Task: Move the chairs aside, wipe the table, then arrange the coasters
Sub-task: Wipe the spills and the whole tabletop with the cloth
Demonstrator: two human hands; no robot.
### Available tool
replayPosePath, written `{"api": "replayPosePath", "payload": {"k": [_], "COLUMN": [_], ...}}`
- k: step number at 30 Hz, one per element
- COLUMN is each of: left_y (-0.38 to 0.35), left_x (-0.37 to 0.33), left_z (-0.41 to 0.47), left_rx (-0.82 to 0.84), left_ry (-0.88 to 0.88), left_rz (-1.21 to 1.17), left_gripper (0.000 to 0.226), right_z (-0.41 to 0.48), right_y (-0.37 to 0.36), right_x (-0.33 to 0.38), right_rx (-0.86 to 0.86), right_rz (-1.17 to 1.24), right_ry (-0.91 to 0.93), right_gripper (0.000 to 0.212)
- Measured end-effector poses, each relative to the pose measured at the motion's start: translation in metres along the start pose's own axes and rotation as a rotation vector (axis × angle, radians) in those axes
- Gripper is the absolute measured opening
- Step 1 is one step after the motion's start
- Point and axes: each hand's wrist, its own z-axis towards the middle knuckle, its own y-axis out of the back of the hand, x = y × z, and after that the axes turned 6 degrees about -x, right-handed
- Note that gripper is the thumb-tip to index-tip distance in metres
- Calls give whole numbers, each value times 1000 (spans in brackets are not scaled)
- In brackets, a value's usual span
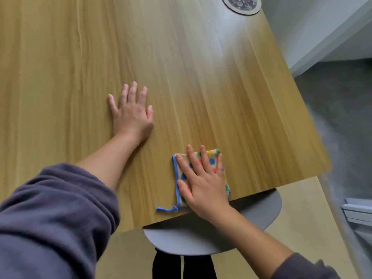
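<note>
Soft light is washing across the far right part of the wooden table, bleaching its grain to a whitish sheen. Beyond its right edge a white wall is meeting a mottled grey floor. Under the near edge a grey rounded seat is sitting over pale wooden boarding, and a white frame is showing at the right border.

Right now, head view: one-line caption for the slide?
Right hand presses a dotted cloth near the front edge of the table, left hand flat on the wood, one coaster at the far edge.
</note>
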Motion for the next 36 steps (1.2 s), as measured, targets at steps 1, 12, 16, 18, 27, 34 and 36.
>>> {"api": "replayPosePath", "payload": {"k": [1,12,16,18,27,34,36], "left_y": [0,11,19,21,22,17,16], "left_x": [0,8,33,48,88,90,89], "left_z": [0,2,2,2,10,27,35], "left_rx": [3,12,-23,-32,-59,-58,-55], "left_ry": [-2,6,-21,2,62,56,54], "left_rz": [-5,-191,-142,-122,-53,-40,-40], "left_gripper": [56,56,55,54,54,54,55], "right_z": [0,0,3,1,48,166,200], "right_y": [1,-2,-10,-12,-13,-8,-5], "right_x": [-9,11,88,106,91,63,58], "right_rx": [-1,-31,-23,-16,-71,-77,-77], "right_rz": [-2,9,28,33,44,24,19], "right_ry": [11,-286,-51,7,-8,-32,-44], "right_gripper": [62,63,63,63,63,61,61]}}
